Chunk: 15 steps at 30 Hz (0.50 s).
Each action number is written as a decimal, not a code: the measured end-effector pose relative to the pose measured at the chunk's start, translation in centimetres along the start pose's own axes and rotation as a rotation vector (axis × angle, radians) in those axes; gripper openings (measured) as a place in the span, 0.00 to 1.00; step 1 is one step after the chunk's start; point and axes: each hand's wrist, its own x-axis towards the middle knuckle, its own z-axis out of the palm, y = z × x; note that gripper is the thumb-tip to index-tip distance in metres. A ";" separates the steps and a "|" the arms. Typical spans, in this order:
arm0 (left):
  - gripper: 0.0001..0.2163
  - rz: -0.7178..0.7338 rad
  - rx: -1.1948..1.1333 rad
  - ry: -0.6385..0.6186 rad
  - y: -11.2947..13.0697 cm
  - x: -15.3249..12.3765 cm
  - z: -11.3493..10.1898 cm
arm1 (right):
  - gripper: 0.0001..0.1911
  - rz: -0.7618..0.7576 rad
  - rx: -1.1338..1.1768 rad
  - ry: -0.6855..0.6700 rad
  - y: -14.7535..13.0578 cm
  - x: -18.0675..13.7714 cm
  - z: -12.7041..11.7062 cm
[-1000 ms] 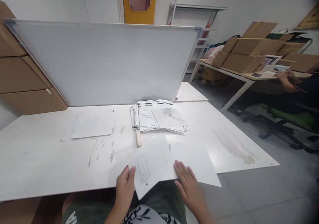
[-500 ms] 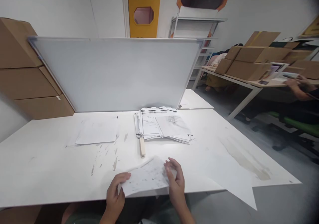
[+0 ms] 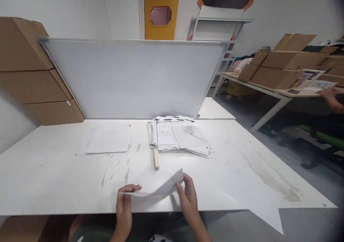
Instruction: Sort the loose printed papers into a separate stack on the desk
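Note:
Between my hands, just above the table's front edge, a white sheet of paper is held nearly edge-on, its right end curved upward. My left hand pinches the left end, thumb below and fingers on top. The right end is gripped by my right hand between thumb and fingers. Beyond the sheet lies a pale, narrow stapler-like object. It touches or nearly touches the front of a messy paper stack. Farther left, a neater pile of white paper lies flat.
A whiteboard stands along the back of the white table. Cardboard boxes are stacked at the left. A large white sheet overhangs the front right edge. Another person's hand is at the far right table.
The sheet has tilted from a visible printed face to nearly edge-on, its right end bending up. My hands still hold both ends. The view has shifted slightly left.

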 end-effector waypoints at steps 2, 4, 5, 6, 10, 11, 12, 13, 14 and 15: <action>0.21 -0.030 0.050 0.030 -0.4 -0.1 -0.2 | 0.17 -0.023 0.054 0.041 -0.2 0.0 -0.3; 0.20 -0.057 0.157 0.026 -0.6 -0.2 -0.4 | 0.19 0.004 0.124 0.052 -0.1 0.2 -0.9; 0.20 -0.062 0.195 -0.018 -0.7 -0.3 -0.4 | 0.19 0.032 0.147 0.034 0.1 0.3 -1.2; 0.19 -0.062 0.219 -0.080 -0.6 -0.3 -0.4 | 0.17 0.061 0.157 0.011 0.3 0.4 -1.6; 0.18 -0.042 0.303 -0.288 -0.1 -0.3 -0.1 | 0.14 0.117 0.159 -0.022 0.7 0.6 -2.6; 0.18 -0.039 0.339 -0.322 0.0 -0.3 0.0 | 0.14 0.122 0.164 -0.016 0.7 0.6 -2.7; 0.18 -0.035 0.372 -0.351 0.1 -0.3 0.1 | 0.15 0.126 0.168 -0.013 0.6 0.5 -2.8; 0.17 -0.032 0.393 -0.375 0.2 -0.3 0.1 | 0.15 0.128 0.167 -0.007 0.5 0.4 -3.0; 0.17 -0.031 0.403 -0.394 0.2 -0.4 0.2 | 0.16 0.131 0.156 -0.001 0.3 0.4 -3.1; 0.17 -0.037 0.403 -0.409 0.3 -0.4 0.2 | 0.16 0.139 0.132 -0.006 0.1 0.3 -3.3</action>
